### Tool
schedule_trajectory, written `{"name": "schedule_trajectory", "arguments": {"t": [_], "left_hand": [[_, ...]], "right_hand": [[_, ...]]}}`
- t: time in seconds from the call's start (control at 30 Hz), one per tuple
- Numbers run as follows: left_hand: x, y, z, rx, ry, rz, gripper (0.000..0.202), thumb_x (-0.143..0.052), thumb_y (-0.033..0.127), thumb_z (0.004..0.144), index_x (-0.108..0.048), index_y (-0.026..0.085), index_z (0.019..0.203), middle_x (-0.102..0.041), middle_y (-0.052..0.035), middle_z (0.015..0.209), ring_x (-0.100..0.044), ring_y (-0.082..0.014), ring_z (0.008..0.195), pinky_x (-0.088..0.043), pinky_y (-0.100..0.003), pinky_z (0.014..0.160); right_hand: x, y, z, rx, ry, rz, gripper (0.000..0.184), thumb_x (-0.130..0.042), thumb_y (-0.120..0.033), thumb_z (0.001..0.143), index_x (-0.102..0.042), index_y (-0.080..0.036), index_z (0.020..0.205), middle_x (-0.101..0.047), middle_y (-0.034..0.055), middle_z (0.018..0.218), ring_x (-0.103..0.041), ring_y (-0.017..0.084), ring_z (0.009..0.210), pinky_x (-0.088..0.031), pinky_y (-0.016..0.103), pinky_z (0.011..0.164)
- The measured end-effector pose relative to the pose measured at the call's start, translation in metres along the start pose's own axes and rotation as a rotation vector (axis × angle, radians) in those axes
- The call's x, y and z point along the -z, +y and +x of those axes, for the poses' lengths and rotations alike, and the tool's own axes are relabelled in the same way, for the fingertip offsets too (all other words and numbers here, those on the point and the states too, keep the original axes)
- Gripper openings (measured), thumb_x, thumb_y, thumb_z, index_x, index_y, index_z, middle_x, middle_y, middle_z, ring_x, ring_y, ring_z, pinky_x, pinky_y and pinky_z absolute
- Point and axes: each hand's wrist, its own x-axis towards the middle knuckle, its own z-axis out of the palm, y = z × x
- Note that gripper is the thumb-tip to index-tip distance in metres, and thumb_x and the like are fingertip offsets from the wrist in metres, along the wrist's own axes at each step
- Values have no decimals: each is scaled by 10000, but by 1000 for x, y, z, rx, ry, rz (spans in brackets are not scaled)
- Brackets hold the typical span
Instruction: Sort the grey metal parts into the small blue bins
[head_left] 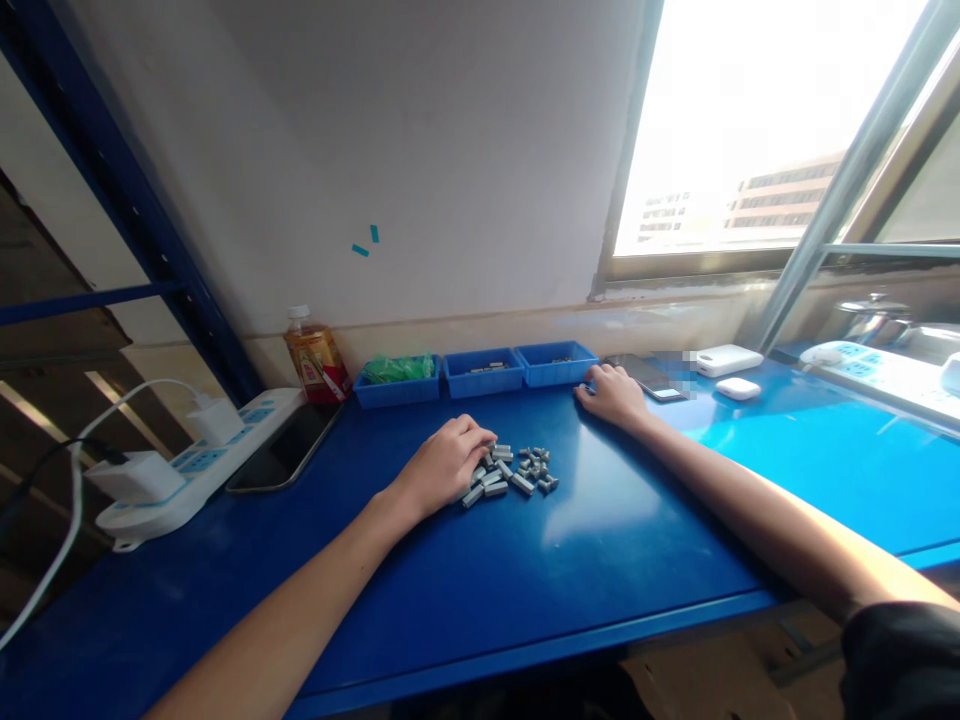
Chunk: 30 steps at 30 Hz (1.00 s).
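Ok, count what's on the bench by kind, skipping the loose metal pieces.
Blue trays: 3
Phones: 2
Power strips: 2
White cases: 2
Bottle: 1
Total: 10

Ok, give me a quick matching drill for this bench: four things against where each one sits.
Things:
1. left hand
2. right hand
3. bottle
4. white oval case

Places:
A. on the table, by the rightmost blue tray
B. on the pile of grey metal parts
C. to the right of the dark phone
D. just left of the tray with green contents

Pairs: 1-B, 2-A, 3-D, 4-C
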Motion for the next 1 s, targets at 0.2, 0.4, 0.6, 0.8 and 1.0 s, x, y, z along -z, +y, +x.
{"name": "schedule_trajectory", "arguments": {"t": [0.2,0.4,0.6,0.8,1.0], "left_hand": [[1,-1,3,73,116,-160,380,-400,242,927,-454,171,1296,-630,-49,930,-611,-171,856,-475,-299,805],[-1,-1,2,86,126,-336,456,-424,274,924,-335,160,1357,-644,-23,888,-617,-142,800,-478,-267,772],[11,-8,3,101,87,-158,333,-352,297,948,-510,180,1217,-637,-71,1013,-600,-187,946,-459,-320,858],[27,-24,-3,11,-224,75,264,-460,217,873,-617,243,1084,-619,-53,1037,-581,-197,968,-448,-301,851],[32,-26,-5,69,-208,98,142,-542,301,839,-605,234,948,-623,-33,978,-582,-204,904,-444,-295,779]], "right_hand": [[39,-80,-43,613,97,344,293,-532,-327,866,-535,-180,1120,-629,82,999,-550,221,944,-409,319,822],[42,-116,-65,908,129,386,176,-420,-245,927,-574,-177,981,-623,68,838,-538,198,818,-391,305,739],[44,-113,-23,688,210,306,279,-405,-361,950,-611,-178,906,-630,60,825,-546,194,802,-366,304,723],[35,-123,33,401,159,209,283,-505,-365,897,-601,-138,1036,-620,131,1002,-525,263,975,-400,339,800],[32,-128,-4,568,169,290,256,-519,-355,890,-596,-163,1040,-611,103,988,-511,252,969,-409,363,839]]}}
